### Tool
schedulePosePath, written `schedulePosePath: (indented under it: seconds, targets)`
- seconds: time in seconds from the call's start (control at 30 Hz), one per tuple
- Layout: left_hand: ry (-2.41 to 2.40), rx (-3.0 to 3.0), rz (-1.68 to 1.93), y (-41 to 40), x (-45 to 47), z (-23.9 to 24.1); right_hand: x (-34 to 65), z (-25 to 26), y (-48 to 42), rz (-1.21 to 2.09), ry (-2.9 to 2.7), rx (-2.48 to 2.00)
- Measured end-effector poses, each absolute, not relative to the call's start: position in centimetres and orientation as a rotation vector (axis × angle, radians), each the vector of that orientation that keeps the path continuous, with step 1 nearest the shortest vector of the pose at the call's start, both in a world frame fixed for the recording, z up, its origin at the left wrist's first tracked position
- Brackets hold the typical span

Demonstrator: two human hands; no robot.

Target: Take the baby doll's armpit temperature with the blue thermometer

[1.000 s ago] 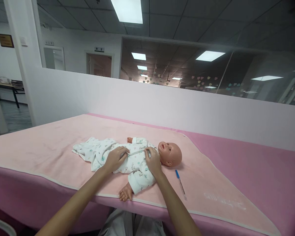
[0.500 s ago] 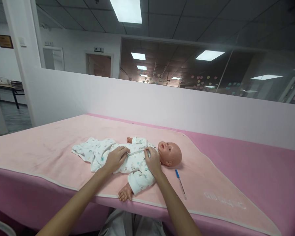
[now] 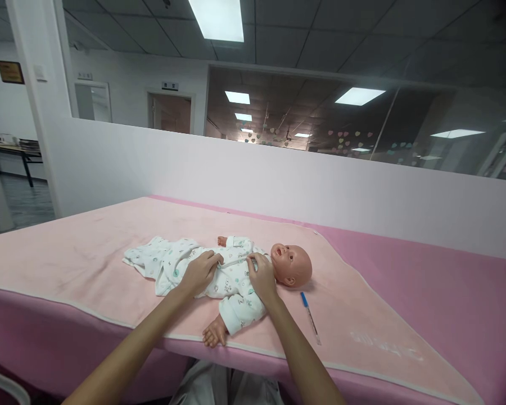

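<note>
A baby doll [image 3: 295,267] lies on its back with its head to the right, dressed in a white printed romper [image 3: 225,286]. Over the doll's lower front, my left hand [image 3: 202,273] is closed, fingertips pinching the romper's cloth along its front line. Near the doll's collar, my right hand [image 3: 261,274] is likewise closed on the cloth, thumb and finger together. A narrow pale seam or strip [image 3: 237,261] runs between both sets of fingertips; whether it is part of the romper I cannot tell. The doll's near hand [image 3: 215,332] rests palm down by the front edge.
A blue-capped pen [image 3: 311,318] lies to the right of the doll. Under both is a pink mat [image 3: 88,253] with a pale border, spread over a darker pink padded surface [image 3: 425,281]. A white low wall [image 3: 278,174] with glass above it stands behind.
Both hands keep almost the same place on the romper. The left fingers have shifted very slightly; the doll and the pen have not moved.
</note>
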State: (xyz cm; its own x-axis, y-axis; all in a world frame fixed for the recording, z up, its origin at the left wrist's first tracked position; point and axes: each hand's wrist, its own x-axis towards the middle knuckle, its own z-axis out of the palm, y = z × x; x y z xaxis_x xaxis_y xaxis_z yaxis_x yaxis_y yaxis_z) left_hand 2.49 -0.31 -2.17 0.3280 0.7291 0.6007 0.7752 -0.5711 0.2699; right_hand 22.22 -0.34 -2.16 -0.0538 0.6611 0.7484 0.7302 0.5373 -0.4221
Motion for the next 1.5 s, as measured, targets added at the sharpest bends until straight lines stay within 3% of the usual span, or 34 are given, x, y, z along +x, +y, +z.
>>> schedulePosePath:
  seconds: [0.67, 1.23, 1.5]
  targets:
    - [-1.483, -2.65, -1.39, -0.3, 2.2, -1.4, 22.1, -2.1, -0.5, -0.103, -1.804, -1.188]
    - [-1.725, -2.491, -1.263, -1.1, 3.0, -1.0, 22.2, -2.0, -0.5, -0.088, -1.782, -1.171]
    - [-1.584, -2.435, -1.532, -1.4, 2.6, -1.2, 22.4, -2.1, -0.5, -0.092, -1.768, -1.18]
